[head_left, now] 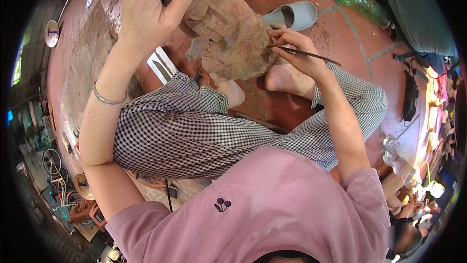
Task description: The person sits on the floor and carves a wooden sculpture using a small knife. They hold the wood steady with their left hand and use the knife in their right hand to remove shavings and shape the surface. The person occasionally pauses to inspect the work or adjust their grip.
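A brown carved wood piece (238,34) with rough, layered relief stands between my bare feet. My left hand (158,7) is closed around a dark part at its upper left, thumb toward me; some fingertips are cut off by the frame's top edge. In my right hand (296,51) a slim dark metal carving tool (314,56) is pinched like a pen. Its tip meets the carving's right edge, and its other end widens slightly and points right. Whether the tip presses into the wood I cannot tell.
A pale grey slipper (304,15) lies beyond my right hand, with a green plastic bottle (362,2) farther right. Someone's clothed leg (413,15) is at the upper right. A white slotted piece (163,66) lies by my left shin on the red tiled floor (340,39).
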A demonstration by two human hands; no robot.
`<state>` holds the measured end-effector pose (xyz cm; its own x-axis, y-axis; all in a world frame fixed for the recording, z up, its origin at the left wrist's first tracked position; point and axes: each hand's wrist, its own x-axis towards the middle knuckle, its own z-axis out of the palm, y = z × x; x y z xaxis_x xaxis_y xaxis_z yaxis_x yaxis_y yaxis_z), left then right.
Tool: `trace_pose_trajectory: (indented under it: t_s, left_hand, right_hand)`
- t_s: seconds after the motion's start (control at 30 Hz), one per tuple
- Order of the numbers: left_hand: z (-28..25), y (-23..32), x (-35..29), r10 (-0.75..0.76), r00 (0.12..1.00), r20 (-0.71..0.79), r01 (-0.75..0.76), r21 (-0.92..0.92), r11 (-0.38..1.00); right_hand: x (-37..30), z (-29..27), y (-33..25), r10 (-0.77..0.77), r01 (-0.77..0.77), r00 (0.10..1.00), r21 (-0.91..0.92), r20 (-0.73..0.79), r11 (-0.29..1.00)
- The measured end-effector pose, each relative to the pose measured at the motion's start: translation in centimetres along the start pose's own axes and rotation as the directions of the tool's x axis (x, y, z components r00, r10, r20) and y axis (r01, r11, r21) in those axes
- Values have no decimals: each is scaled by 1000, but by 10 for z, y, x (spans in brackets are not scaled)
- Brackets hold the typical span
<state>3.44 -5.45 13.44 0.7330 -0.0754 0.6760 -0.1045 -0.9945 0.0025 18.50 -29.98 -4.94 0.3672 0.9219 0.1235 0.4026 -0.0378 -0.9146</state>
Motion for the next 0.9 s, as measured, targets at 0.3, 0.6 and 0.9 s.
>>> trace_pose_trajectory:
  t_s: [0.3,0.6,0.9]
  left_hand:
    - [4,-12,-7,-36,997,68,44,-106,993]
    - [4,-13,-3,-16,999,46,24,-179,984]
    - [7,-15,-4,-52,997,50,59,-170,984]
  right_hand:
    - [25,-18,-9,-23,72,971,-195,238,978]
    - [55,-29,-24,-41,179,918,-319,395,931]
    - [84,-33,-32,95,118,844,-355,528,927]
